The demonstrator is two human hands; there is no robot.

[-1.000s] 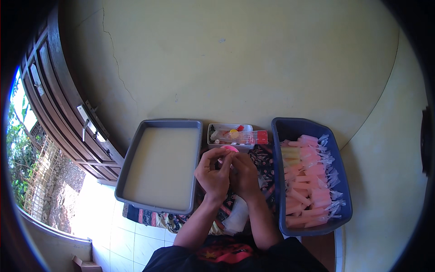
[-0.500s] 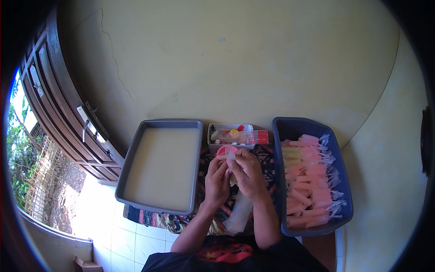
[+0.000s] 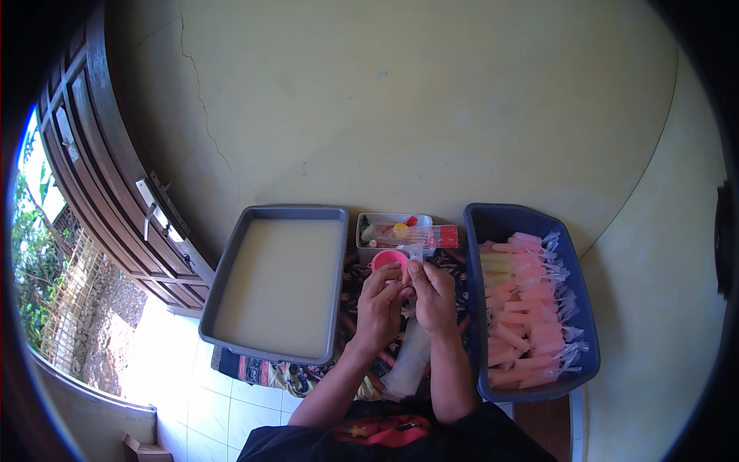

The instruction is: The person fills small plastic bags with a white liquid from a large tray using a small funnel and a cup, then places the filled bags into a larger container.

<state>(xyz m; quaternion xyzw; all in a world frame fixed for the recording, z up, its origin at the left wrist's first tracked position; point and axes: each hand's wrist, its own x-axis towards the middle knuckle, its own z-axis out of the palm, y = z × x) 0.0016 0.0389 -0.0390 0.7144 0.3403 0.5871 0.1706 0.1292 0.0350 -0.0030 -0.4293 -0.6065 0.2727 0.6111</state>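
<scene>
R hand [image 3: 436,304] has thumb + fingertips pinched shut on clear plastic bag [image 3: 416,251] at ctr, near pink cup [image 3: 389,259], w/ L hand [image 3: 378,313] fingers curled nearly closed beside it (can't tell if gripping), btwn grey tray [image 3: 300,211] on left & blue bin [image 3: 473,269] on right.

No lettering or numbers can be read. Just beyond the right grip [image 3: 436,299], a clear packet [image 3: 416,234] with a red end lies in a white box [image 3: 376,248]; its print is too small to make out. Nearer the body than the left grip [image 3: 379,309], the dark shirt [image 3: 308,442] has a red-and-yellow design, any wording illegible.
</scene>
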